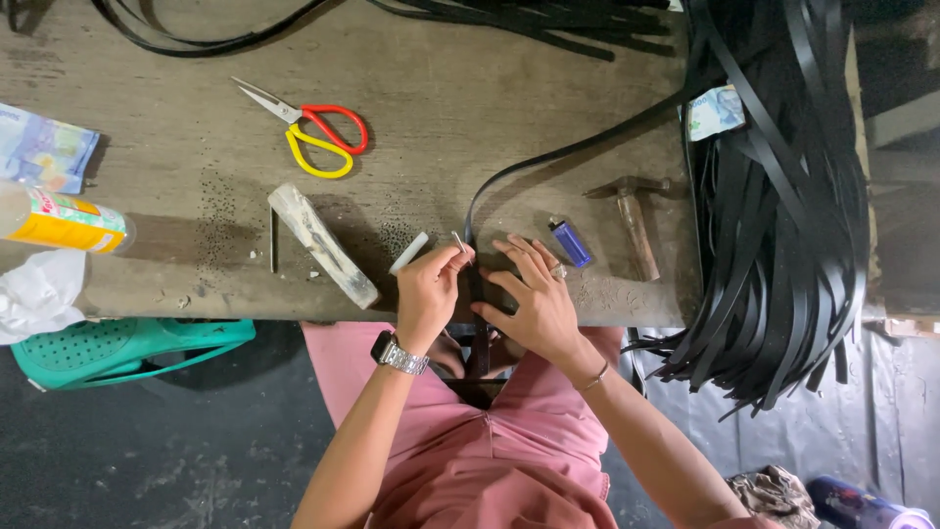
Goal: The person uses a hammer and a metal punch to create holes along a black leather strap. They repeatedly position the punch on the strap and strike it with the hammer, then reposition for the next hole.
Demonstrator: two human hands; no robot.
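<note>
We see a worn grey-brown wooden tabletop (441, 108) crowded with tools. Scissors with one red and one yellow handle loop (311, 137) lie open toward the far side, and a pale, rough rectangular block (323, 245) rests at a slant nearer the front edge, with a thin dark metal rod (272, 238) just beside it. A small blue lighter (570, 243) sits just beside our right fingers, and a hammer with a rusty head and wooden handle (634, 220) lies a little beyond it. A thick bundle of flat black straps (783, 206) hangs over the right end of the tabletop. At the left edge lie a yellow-labelled plastic bottle (61, 219) on its side and a teal perforated plastic basket (117, 348) below the tabletop's edge.

A single long flat black strap (548, 157) curves across the tabletop and comes down to the front edge between our hands.

Our left hand (428, 289), with a metal wristwatch, is closed around a short white stick (409, 252) and pinches a small metal piece (460, 241) at the fingertips, right at the strap. Our right hand (534, 294) lies flat, fingers spread wide, pressing on the strap near the tabletop's edge; it grips nothing.
</note>
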